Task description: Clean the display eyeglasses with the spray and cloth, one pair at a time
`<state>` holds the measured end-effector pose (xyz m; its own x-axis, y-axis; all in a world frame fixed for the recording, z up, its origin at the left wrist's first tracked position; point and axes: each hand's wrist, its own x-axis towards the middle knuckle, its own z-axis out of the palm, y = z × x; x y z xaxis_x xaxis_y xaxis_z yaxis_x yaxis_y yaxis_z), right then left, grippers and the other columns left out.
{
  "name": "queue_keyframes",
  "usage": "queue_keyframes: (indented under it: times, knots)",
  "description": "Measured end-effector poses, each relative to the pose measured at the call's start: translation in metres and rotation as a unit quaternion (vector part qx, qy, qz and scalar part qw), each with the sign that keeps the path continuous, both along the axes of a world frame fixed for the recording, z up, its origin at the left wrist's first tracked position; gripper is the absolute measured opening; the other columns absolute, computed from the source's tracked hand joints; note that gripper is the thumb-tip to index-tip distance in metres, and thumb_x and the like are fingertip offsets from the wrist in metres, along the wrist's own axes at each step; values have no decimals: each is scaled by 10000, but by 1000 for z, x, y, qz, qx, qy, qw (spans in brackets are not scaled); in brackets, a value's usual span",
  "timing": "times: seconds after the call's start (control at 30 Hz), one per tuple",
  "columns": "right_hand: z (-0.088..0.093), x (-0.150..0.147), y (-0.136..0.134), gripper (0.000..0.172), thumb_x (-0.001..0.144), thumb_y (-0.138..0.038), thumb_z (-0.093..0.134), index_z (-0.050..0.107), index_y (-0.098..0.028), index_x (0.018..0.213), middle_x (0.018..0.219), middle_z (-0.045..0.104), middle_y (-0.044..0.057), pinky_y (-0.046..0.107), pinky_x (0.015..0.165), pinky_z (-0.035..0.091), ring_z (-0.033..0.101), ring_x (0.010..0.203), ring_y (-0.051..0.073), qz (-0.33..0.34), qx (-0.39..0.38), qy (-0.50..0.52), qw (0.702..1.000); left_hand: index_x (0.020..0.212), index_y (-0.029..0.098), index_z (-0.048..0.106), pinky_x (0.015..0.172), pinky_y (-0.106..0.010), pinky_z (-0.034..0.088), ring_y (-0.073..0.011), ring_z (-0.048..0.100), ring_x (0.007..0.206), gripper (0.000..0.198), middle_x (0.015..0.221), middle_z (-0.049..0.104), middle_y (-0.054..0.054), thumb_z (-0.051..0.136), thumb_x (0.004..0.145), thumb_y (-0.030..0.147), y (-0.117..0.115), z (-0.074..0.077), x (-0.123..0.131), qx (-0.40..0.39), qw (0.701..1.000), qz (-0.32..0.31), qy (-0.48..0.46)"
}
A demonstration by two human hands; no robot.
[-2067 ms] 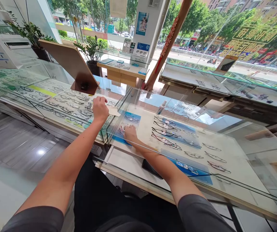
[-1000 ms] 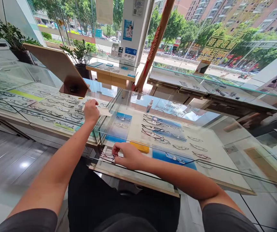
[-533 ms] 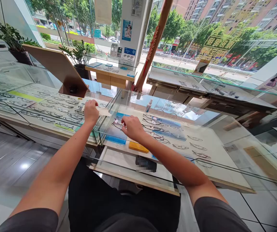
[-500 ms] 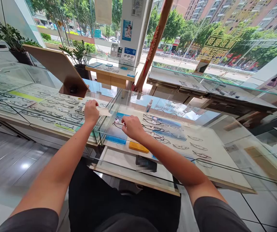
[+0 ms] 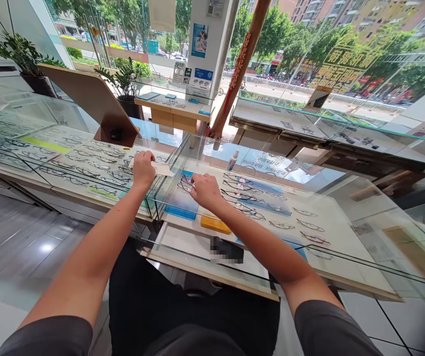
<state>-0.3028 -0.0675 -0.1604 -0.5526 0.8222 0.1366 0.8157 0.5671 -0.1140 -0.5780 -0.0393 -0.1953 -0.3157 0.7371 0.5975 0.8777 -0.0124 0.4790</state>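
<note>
Eyeglass rows [image 5: 97, 159]: displayed under the glass of the counter [image 5: 346, 222], on the left.
Brown panel [image 5: 90, 99]: propped at a tilt on the far left side.
Left hand [image 5: 144, 170]: curled over the pale cloth; whether the cloth was pinched could not be told.
Pale cloth [image 5: 164, 169]: spread out beneath that hand, its end exposed on the right.
Red-framed glasses [image 5: 186, 183]: held over the far part of the blue mat [image 5: 179, 211].
Right hand [image 5: 207, 192]: fingertips closed in a pinch on the right end of those glasses.
Yellow item [image 5: 215, 223]: placed just to the near right of the mat.
Dark object [image 5: 229, 250]: laid in the open drawer [image 5: 183, 242], partly blurred.
Spray bottle [image 5: 233, 160]: stood upright, far right of the hands.
Dark-framed glasses [image 5: 244, 195]: lined up right of the right hand.
</note>
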Motion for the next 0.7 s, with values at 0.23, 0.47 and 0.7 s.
queue_keyframes:
  times: [0.23,0.47,0.7]
  knots:
    - [3,4,1,265,1025,-262,621,661,-179,1274,1299,778,160,466,1009,429,615,1207,354,-9,-11,11,1000,864,267,509,982,-502,465,-370,591,1106,352,1040,657,-145,482,786,-75,-1,2,1,-8,1000,2,-4]
    - [7,7,-5,327,1008,-255,640,652,-162,1321,1360,725,186,492,1057,434,588,1257,374,-5,-8,17,1000,865,266,514,974,-513,464,-375,591,1092,336,1047,667,-151,493,792,-61,-2,4,3,-8,1000,2,-5]
    - [23,11,-68,246,1037,-272,637,675,-185,1264,1345,702,164,490,1105,459,589,1254,345,141,-19,107,984,860,267,492,964,-508,463,-368,589,1091,368,1043,658,-136,492,767,-88,-3,3,2,-7,1000,-2,10]
